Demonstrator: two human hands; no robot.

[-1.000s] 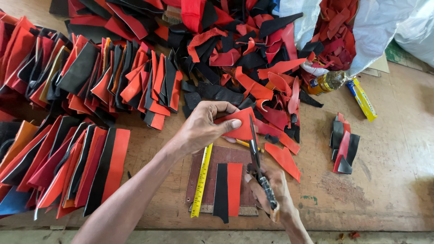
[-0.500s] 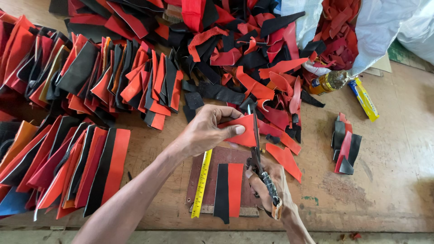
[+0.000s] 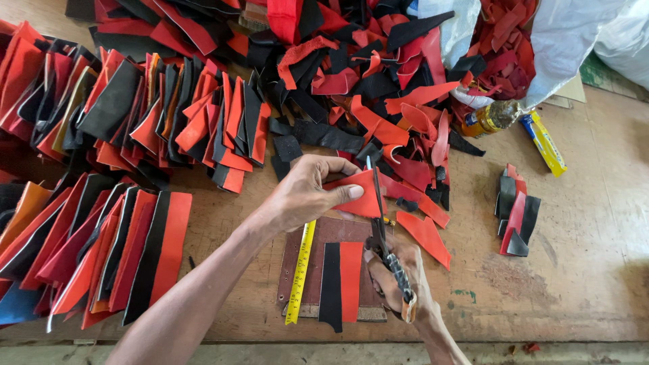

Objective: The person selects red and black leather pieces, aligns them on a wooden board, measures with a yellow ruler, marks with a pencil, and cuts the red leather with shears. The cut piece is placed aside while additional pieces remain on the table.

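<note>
**Scissors biting into a red scrap over the cutting board**

I'm watching a red leather piece being held just above the far edge of a brown cutting board. My left hand is pinching it closed between thumb and fingers from its left side, while my right hand is wrapped tight around the handles of the scissors. The blades are running away from me, nearly straight up the view, and crossing the piece at its right edge; the piece is lying to the left of that blade line, so the left hand is the nearer one. A yellow tape measure is lying along the board's left side, beside a black-and-red strip. Around all this, stacked strips and a heap of offcuts are covering the wooden table.
</note>
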